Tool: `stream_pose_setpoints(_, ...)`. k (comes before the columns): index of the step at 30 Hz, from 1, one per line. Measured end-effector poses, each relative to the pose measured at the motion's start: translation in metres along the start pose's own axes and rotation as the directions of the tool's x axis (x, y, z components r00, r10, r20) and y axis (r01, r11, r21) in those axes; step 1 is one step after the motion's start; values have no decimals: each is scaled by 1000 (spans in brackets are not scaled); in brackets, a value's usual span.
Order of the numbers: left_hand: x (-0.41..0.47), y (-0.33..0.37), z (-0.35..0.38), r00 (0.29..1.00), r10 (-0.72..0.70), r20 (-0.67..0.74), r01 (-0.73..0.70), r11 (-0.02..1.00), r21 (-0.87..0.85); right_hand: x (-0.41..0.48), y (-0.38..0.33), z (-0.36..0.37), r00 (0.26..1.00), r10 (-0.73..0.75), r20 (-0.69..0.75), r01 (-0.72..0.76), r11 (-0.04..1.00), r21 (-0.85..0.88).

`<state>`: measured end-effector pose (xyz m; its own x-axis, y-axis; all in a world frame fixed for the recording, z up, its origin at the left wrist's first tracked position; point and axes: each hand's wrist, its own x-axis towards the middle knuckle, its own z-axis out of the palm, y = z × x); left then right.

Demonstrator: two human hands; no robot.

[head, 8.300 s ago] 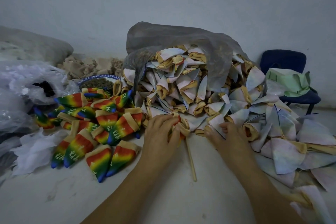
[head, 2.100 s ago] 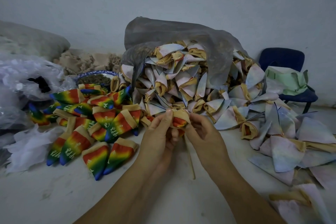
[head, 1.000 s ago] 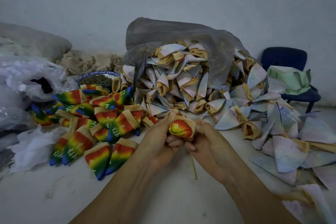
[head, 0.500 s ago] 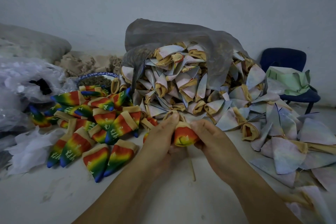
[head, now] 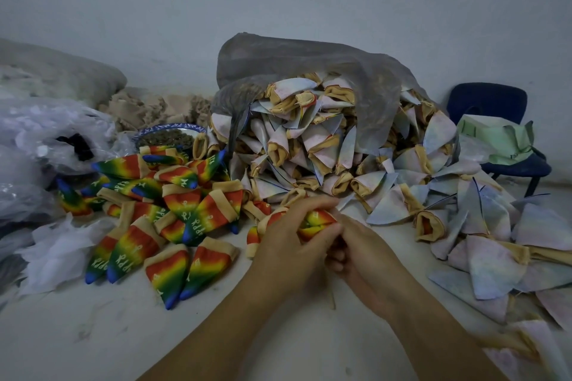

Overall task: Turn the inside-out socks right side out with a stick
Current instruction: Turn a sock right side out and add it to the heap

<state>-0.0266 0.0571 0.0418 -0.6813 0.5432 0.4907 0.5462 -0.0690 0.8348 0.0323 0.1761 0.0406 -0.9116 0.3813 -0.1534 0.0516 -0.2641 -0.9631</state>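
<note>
Fingers first: our left hand (head: 291,241) is curled round the sock (head: 315,221) we're working, and our right hand (head: 362,260) grips it from the other side. The rainbow face bulges out between them, with the tan cuff bunched under the left palm. All of this sits just in front of the grey plastic bag (head: 309,62). Only the bottom tip of the stick (head: 332,301) pokes out beneath the hands, so we can't tell which hand has it.

Progress-wise, this one looks nearly flipped. The finished rainbow socks (head: 173,210) make a decent heap at the bag's front left. The pale inside-out socks (head: 325,145) are a much bigger heap, spilling from the bag's mouth and off to its front right. We'd guess we're well under halfway.

Containers:
- The grey bag is stuffed with pale inside-out socks that tumble out the front.
- The blue-rimmed bowl (head: 145,135), just left of the bag, holds something dark and grainy; no idea what.
- The clear plastic bags (head: 37,120) lie far left of the grey bag, one with something black inside.
- The blue chair (head: 489,102), right of the bag, has a pale green bundle on its seat.
</note>
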Motion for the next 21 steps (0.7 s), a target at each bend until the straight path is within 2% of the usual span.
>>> stream_pose_setpoints(1, 2, -1, -1, 998, -56, -42, 54, 998, -45, 1, 0, -2, 998, -35, -47, 26, 985, -171)
stream_pose_setpoints(2, 4, -2, -3, 987, -130, -92, 119, 986, -118, 2, 0, -3, 990, -106, -90, 65, 925, -373)
stream_pose_setpoints(4, 10, -4, -9, 932, -326, -161, 251, 897, -364, 3, 4, -7, 946, -309, -99, 148, 682, -716)
stream_pose_setpoints(5, 13, -5, -13, 895, -425, -139, 293, 792, -536, 4, 8, -7, 930, -362, -67, 155, 550, -821)
stream_pose_setpoints(7, 18, -3, -18, 859, -511, 19, 301, 477, -826, 5, 19, -6, 925, -379, -13, 110, 301, -947)
stream_pose_setpoints(8, 20, -1, -19, 853, -511, 109, 312, 330, -891, 6, 24, -6, 924, -381, -7, 80, 213, -974)
stream_pose_setpoints(9, 21, 1, -19, 845, -501, 188, 338, 227, -913, 7, 26, -5, 924, -383, -13, 56, 167, -984)
stream_pose_setpoints(11, 24, 5, -17, 831, -480, 280, 377, 118, -919, 8, 24, -6, 927, -371, -55, 12, 178, -984)
stream_pose_setpoints(13, 28, 9, -17, 831, -466, 303, 369, 54, -928, 9, 19, -10, 938, -331, -99, -21, 230, -973)
stream_pose_setpoints(18, 37, 3, -25, 827, -468, 313, 316, -74, -946, 4, 1, -20, 972, -177, -154, -43, 508, -860)
stream_pose_setpoints(21, 37, -10, -26, 831, -480, 283, 225, -176, -958, -3, -15, -26, 991, -9, -137, -90, 709, -699)
